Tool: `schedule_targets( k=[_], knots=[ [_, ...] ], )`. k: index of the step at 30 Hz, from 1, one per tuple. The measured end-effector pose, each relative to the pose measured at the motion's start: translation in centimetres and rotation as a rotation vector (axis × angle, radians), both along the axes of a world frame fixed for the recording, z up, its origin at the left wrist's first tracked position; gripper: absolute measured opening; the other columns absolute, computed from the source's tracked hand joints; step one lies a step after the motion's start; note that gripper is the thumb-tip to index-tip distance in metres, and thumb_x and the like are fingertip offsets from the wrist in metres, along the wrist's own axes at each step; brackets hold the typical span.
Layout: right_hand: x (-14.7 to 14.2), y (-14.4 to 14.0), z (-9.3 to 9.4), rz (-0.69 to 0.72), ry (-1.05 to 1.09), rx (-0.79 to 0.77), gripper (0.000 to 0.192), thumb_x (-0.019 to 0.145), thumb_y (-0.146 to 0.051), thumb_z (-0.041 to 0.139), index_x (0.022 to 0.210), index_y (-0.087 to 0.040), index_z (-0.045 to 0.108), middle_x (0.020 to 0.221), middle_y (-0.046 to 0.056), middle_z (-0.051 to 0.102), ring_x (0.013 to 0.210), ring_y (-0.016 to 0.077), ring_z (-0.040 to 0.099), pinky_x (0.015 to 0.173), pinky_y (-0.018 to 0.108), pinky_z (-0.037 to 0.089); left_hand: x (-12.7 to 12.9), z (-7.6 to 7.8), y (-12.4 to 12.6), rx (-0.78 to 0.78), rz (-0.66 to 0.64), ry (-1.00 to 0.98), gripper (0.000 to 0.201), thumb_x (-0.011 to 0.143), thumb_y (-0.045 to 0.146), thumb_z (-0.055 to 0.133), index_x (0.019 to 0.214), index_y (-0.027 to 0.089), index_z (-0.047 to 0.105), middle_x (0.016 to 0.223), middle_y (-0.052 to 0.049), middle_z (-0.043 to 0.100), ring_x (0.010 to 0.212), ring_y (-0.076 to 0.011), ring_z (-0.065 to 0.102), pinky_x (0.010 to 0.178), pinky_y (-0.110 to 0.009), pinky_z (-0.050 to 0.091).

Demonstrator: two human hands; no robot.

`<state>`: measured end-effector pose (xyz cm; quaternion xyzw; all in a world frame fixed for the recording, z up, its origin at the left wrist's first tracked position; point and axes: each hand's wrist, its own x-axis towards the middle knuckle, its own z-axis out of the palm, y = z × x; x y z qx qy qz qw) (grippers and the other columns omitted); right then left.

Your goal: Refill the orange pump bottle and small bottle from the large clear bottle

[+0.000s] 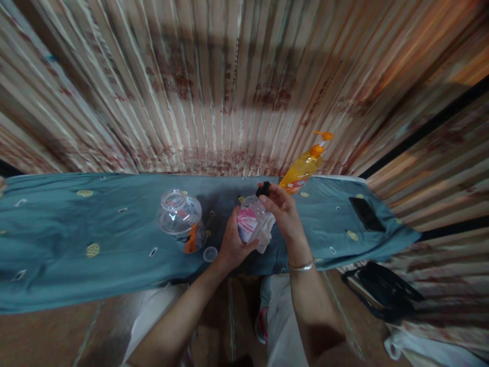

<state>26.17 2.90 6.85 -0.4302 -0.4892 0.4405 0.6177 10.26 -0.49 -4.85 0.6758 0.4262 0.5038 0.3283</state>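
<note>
Frame centre: I see left hand (pixel 232 243) gripping small clear bottle (pixel 250 220) by its body, steadying it above the tabletop (pixel 76 239). Right hand (pixel 280 206) fingers pinch its black cap (pixel 263 189). White cloth (pixel 267 232) tucked beneath.

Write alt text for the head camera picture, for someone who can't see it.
A person's left hand grips a small clear bottle with a pink label while the right hand pinches its black cap. They work over a blue cloth bearing a clear jar, an orange bottle and a phone.
</note>
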Motion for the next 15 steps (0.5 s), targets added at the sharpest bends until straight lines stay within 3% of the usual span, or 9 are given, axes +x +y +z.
schedule_targets(
  k=[4, 10, 15],
  knots=[
    [0.02, 0.15, -0.12, -0.016, 0.012, -0.015, 0.05, 0.057, -0.059, 0.096, 0.083, -0.027, 0.069, 0.105, 0.001, 0.081, 0.098, 0.022, 0.072, 0.101, 0.039, 0.057, 0.09, -0.19, -0.06, 0.009, -0.005, 0.008, 0.106, 0.074, 0.041, 0.088, 0.16, 0.018, 0.03, 0.159, -0.024, 0.048, 0.147, -0.0408, 0.049, 0.122, -0.061, 0.037],
    [0.23, -0.23, 0.13, 0.076, -0.014, -0.027, 0.047, 0.067, -0.063, 0.09, 0.096, -0.029, 0.078, 0.111, 0.002, 0.082, 0.11, 0.0248, 0.072, 0.106, 0.043, 0.055, 0.06, -0.41, -0.08, -0.006, 0.01, 0.004, 0.107, 0.075, 0.043, 0.087, 0.16, 0.015, 0.029, 0.159, -0.027, 0.047, 0.147, -0.0416, 0.049, 0.121, -0.061, 0.039],
    [0.31, 0.16, -0.33, -0.023, 0.001, -0.006, 0.049, 0.058, -0.058, 0.096, 0.089, -0.027, 0.073, 0.109, 0.001, 0.08, 0.101, 0.021, 0.071, 0.102, 0.039, 0.057, 0.06, -0.43, -0.13, -0.02, 0.006, -0.009, 0.107, 0.072, 0.04, 0.088, 0.16, 0.016, 0.031, 0.158, -0.025, 0.049, 0.148, -0.0412, 0.048, 0.121, -0.06, 0.038]
  ],
)
